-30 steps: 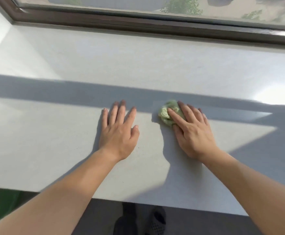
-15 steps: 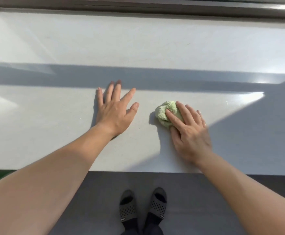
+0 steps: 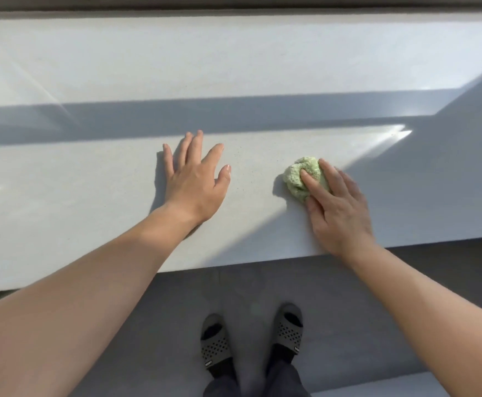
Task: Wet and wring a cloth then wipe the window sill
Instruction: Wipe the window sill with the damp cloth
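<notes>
A small bunched light-green cloth [image 3: 298,176] lies on the wide white window sill [image 3: 90,179], near its front edge. My right hand [image 3: 337,207] presses down on the cloth with fingers over its right side, holding it against the sill. My left hand [image 3: 195,179] rests flat on the sill to the left of the cloth, fingers spread, holding nothing. A gap of bare sill separates the two hands.
The dark window frame [image 3: 234,2] runs along the top edge. Bands of shadow and sunlight cross the sill. Below the sill's front edge is grey floor [image 3: 176,310] with my two feet in dark perforated slippers [image 3: 215,343].
The view has tilted down, so the window is out of sight and the feet show. My right hand has drawn the cloth toward the sill's front edge and away from the left hand.
</notes>
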